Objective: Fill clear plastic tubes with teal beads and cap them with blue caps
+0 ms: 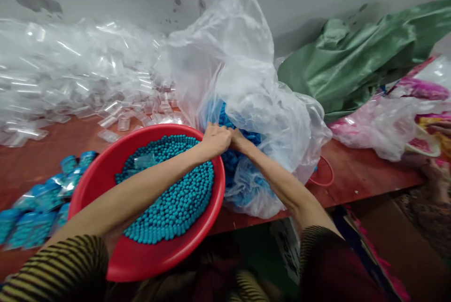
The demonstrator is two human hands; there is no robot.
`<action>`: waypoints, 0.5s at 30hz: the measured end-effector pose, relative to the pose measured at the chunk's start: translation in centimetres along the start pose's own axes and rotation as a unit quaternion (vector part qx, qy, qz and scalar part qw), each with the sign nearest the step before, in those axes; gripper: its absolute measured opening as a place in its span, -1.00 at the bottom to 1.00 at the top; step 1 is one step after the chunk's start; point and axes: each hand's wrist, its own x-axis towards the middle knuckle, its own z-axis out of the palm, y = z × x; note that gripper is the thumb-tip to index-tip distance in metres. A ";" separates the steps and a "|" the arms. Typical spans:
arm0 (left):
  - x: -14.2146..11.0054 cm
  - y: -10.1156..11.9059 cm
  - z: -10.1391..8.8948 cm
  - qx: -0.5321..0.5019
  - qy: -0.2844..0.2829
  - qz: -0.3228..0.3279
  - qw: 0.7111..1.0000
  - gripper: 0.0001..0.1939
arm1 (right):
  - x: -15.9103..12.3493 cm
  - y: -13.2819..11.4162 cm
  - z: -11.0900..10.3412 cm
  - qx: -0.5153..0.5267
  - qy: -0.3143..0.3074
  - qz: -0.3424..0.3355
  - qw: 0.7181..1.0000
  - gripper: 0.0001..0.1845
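My left hand [217, 139] and my right hand [237, 140] meet at the mouth of a large clear plastic bag [243, 67]. Both look closed with fingers curled, but what they grip is hidden. Small blue pieces [248, 137], perhaps caps, fill the bag just beyond my hands. My left forearm crosses over a wide red basin [169, 271] with many small turquoise beads [179, 198] in it. A small clear container [143, 161] lies on the beads.
Many clear plastic containers [120, 109] are heaped at the back left. Filled blue-lidded containers [38, 194] lie left of the basin. On the right are a small red basket [322, 173], a green sack [366, 58], pink goods in plastic [373, 128] and another person's hand [437, 175].
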 end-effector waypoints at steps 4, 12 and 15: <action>-1.2 -1.1 -1.4 0.037 -0.025 0.014 0.999 -0.83 | 2.6 -1.3 2.2 0.000 0.011 -0.005 1.000 -0.64; -11.9 -7.0 -6.4 0.012 0.144 -0.142 0.979 -0.66 | 1.7 1.2 1.3 0.126 0.087 -0.037 0.987 -0.50; -17.0 -9.8 -6.8 0.026 0.053 -0.293 0.954 -0.65 | 0.2 3.8 1.9 0.124 0.133 0.032 0.983 -0.30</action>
